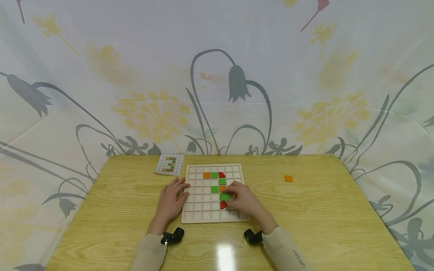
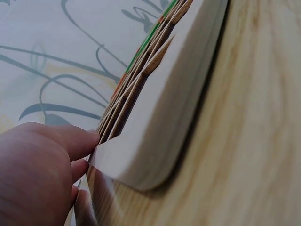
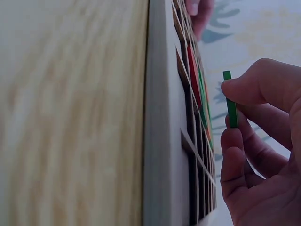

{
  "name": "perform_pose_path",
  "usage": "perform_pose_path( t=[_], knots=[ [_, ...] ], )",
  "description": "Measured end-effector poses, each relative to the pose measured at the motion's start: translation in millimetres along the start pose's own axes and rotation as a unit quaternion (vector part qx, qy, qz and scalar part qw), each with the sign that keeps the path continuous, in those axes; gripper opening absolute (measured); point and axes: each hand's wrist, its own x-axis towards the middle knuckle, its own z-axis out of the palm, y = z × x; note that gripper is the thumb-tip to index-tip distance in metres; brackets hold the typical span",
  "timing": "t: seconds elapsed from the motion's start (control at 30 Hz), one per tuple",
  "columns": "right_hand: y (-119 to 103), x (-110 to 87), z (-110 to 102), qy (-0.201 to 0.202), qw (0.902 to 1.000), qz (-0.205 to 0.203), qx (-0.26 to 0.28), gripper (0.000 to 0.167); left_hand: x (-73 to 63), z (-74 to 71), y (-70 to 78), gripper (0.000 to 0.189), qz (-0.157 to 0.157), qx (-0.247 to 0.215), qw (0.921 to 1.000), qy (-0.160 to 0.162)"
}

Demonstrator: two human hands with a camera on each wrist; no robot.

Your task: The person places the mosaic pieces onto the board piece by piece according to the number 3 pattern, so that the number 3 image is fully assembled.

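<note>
My right hand (image 1: 242, 196) pinches a green tile (image 3: 230, 100) between thumb and fingertips, just above the grid board. Red, green and orange tiles lie in cells of this pale wooden board (image 1: 198, 215). Below the held tile in the head view, a red rounded tile (image 1: 222, 205) is partly covered by the fingers. Spread along the board's left edge, my left hand (image 1: 171, 201) touches the rim with thumb and fingers. In the left wrist view the thumb (image 2: 84, 140) meets the board's side.
A printed pattern card (image 1: 169, 164) with a coloured grid lies behind the board on the left. One loose orange tile (image 1: 288, 178) lies on the wooden table (image 1: 322, 218) to the right. A flower-patterned cloth (image 1: 162, 49) hangs behind the table.
</note>
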Motion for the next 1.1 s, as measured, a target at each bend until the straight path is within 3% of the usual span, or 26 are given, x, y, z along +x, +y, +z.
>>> perform_pose_path(
  t=[0.47, 1.1],
  knots=[
    [-15.2, 2.5, 20.8, -0.039, 0.9990, -0.010, -0.019, 0.025, 0.2, -0.4, 0.4, 0.029, 0.002, 0.002, 1.0000, 0.000],
    [-12.3, 3.8, 26.0, -0.057, 0.9977, 0.036, 0.002, 0.022, 0.1, 1.7, -1.7, 0.029, 0.005, 0.003, 1.0000, 0.003]
  ],
)
